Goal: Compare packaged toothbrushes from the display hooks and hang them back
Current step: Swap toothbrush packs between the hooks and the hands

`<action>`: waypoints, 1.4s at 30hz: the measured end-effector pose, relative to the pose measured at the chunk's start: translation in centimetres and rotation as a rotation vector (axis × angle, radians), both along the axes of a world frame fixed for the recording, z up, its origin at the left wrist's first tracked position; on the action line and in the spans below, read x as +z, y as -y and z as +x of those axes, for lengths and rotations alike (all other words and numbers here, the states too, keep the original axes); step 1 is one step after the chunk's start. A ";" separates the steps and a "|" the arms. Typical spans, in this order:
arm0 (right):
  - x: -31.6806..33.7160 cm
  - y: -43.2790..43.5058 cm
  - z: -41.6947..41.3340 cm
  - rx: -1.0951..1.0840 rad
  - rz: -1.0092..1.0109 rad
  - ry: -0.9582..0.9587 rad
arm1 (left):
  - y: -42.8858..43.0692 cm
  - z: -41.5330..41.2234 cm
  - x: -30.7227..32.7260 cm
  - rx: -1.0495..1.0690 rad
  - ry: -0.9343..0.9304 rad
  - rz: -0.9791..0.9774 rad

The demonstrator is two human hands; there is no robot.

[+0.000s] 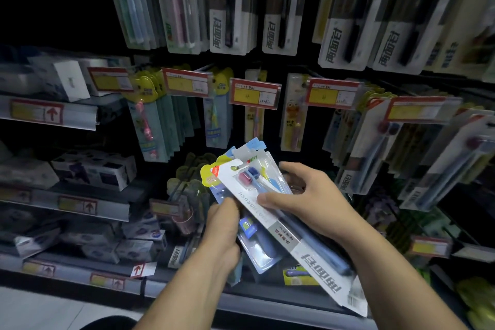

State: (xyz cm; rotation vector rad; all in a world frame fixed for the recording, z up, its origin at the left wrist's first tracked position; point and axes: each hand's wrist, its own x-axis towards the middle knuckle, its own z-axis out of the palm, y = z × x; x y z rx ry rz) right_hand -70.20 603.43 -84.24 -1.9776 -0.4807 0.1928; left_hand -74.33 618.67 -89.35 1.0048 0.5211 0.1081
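Note:
I hold a fanned stack of packaged toothbrushes low in the middle of the head view. On top lies a long white toothbrush pack (292, 244) with a red and a blue brush head showing. Under it sit a blue-backed pack (257, 246) and a pack with a yellow shaped top (207, 174). My left hand (223, 225) grips the stack from the left edge. My right hand (302, 198) pinches the white pack, thumb on its face and fingers behind it. The display hooks behind carry price tags (254, 94) and hanging children's toothbrush packs (150, 126).
Rows of tall toothbrush packs (230, 2) hang across the top. More packs (380, 147) hang at the right, close to my right hand. Shelves with boxed goods (93, 169) and price rails (77, 206) run along the left. Pale floor (40, 311) shows bottom left.

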 end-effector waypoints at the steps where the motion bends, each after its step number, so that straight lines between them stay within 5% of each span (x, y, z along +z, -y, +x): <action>1: 0.0 0.0 0.0 -0.011 -0.005 -0.020 | -0.1 -0.1 0.1 -0.015 0.011 -0.012; 16: 0.0 -1.0 -0.9 0.034 0.321 -0.165 | -1.8 -2.0 2.4 -0.230 0.202 -0.258; 27: 1.3 -0.9 -1.2 0.094 0.363 -0.218 | -0.6 -2.1 1.9 -0.261 0.267 -0.402; 42: 0.0 -0.2 -0.7 0.198 0.012 0.086 | -0.5 -1.5 1.3 -0.261 0.116 -0.109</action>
